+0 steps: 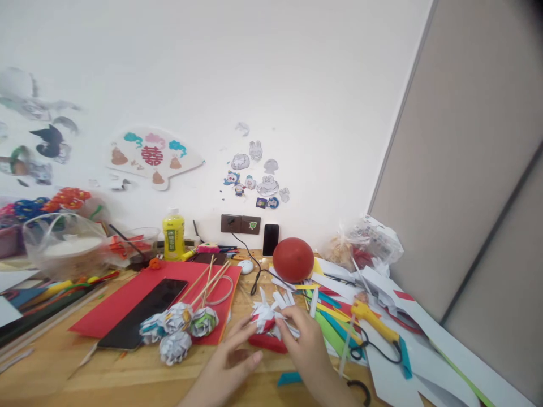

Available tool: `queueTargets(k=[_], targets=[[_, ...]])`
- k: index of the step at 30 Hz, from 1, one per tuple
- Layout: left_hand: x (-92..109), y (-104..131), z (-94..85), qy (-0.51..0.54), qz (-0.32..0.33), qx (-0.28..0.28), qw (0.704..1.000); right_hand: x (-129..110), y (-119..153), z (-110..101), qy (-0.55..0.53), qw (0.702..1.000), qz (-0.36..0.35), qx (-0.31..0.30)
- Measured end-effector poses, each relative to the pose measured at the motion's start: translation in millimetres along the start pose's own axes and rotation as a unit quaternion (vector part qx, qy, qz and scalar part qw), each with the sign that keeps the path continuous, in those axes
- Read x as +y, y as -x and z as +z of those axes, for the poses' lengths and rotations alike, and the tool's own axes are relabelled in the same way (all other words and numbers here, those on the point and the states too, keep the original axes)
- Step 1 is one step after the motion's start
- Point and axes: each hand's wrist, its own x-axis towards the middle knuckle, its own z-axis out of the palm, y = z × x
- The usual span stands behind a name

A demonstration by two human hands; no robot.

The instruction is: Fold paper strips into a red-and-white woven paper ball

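A spiky bunch of white paper strips with red in its middle (263, 314) sits low in front of me, over a red piece (268, 342) on the table. My right hand (303, 339) pinches the bunch from the right between thumb and fingers. On the other side, my left hand (231, 359) has its thumb spread away, and its fingertips rest near or against the bunch's left edge. To the left lie several crumpled paper flowers (175, 346) on wooden sticks (211, 285), partly over a dark phone (146, 314) and red card (114, 305).
A red balloon (293, 259) stands behind the hands. A yellow glue gun (375, 321) and paper scraps (407, 356) cover the right side. At the back are a yellow bottle (173, 234), an upright phone (271, 240) and a black cable (255, 282).
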Motion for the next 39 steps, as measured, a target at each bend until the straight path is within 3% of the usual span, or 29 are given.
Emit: queueTargets(k=[6,10,15,20,23,27,33,39], targets=[[1.8,-1.2,-1.9,-0.156,0.143,0.043,0.976,-6.9,6.4,10.3,0.033,0.999,-0.021,0.005],[8.3,-1.7,-0.9,-0.230,0.170,0.054,0.957,-15.9,12.3,18.6,-0.047,0.994,0.089,-0.028],[11.1,1.8,-2.0,-0.299,0.213,0.071,0.927,-22.2,10.3,21.1,-0.211,0.951,0.211,-0.085],[18.7,6.4,-4.8,-0.386,0.298,0.053,0.872,-16.7,0.5,8.9,-0.305,0.923,0.223,-0.065],[25.2,9.0,-2.9,-0.429,0.342,0.033,0.835,-13.9,-5.1,2.0,-0.362,0.901,0.225,-0.083],[31.1,11.2,-0.2,-0.462,0.380,0.008,0.801,-10.2,-6.8,3.6,-0.396,0.870,0.283,-0.083],[30.4,10.4,-1.6,-0.459,0.372,0.000,0.807,-5.1,-6.8,6.4,-0.349,0.876,0.325,-0.074],[25.7,10.5,-3.0,-0.450,0.372,-0.019,0.811,-7.5,-9.3,-1.2,-0.354,0.889,0.272,-0.100]])
